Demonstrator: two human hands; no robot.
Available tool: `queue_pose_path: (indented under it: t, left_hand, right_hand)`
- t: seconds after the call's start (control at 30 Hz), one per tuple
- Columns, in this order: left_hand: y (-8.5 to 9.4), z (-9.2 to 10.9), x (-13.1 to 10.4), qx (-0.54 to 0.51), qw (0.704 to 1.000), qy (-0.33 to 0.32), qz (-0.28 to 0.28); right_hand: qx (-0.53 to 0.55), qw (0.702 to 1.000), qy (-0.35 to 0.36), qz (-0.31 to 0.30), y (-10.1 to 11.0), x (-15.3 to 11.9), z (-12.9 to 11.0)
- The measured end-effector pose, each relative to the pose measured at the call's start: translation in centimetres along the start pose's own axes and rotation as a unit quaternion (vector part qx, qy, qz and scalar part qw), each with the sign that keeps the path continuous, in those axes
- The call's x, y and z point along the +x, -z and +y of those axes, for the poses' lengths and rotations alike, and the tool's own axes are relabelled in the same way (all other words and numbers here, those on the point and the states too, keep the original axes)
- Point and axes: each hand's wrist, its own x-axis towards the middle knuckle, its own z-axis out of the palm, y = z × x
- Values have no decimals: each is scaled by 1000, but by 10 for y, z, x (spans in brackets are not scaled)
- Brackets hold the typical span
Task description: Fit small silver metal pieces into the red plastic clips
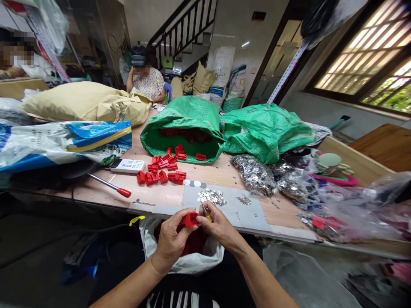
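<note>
My left hand [171, 237] pinches a red plastic part [190, 220] in front of the table edge. My right hand [220, 226] is closed around a slim metal-tipped tool with a yellow handle [207, 217]; its exact kind is not clear. The right fingertips meet the right side of the red part. Below both hands, a white sack [204, 265] with more red parts inside stands open. Just beyond my right hand, a pile of small shiny metal pieces [213, 196] lies on a grey sheet [236, 214], with a smaller heap [244, 200] to its right.
Loose red parts [162, 164] lie before an open green sack [189, 107]. A lever with a red grip [123, 192] juts in at left, near a white box [127, 165]. Bags of metal pieces [255, 173] are at right. Another person [147, 81] sits across the table.
</note>
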Motion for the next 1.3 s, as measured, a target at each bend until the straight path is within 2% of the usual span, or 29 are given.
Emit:
queue_pose_path:
  t: [0.13,0.23,0.43,0.6,1.03,1.3]
  left_hand:
    - [0,2,3,-15,1000,1,-7]
    - [3,3,5,-34,999,29,-5]
    - [4,-1,7,-122,988,90,4]
    - [3,-2,6,-160,981,110,20]
    - [4,-12,-2,-130,991,29,19]
    - [6,-10,1,-88,996,-14,7]
  right_hand:
    - [20,1000,-9,20,2,0,3]
    - [17,999,-5,33,1,0,1]
    - [26,999,-2,29,-3,1,-6]
    - [20,999,4,28,-4,0,-11]
    - [-1,999,9,31,-6,-4,-11]
    - [-48,997,34,54,-7,-3,-9]
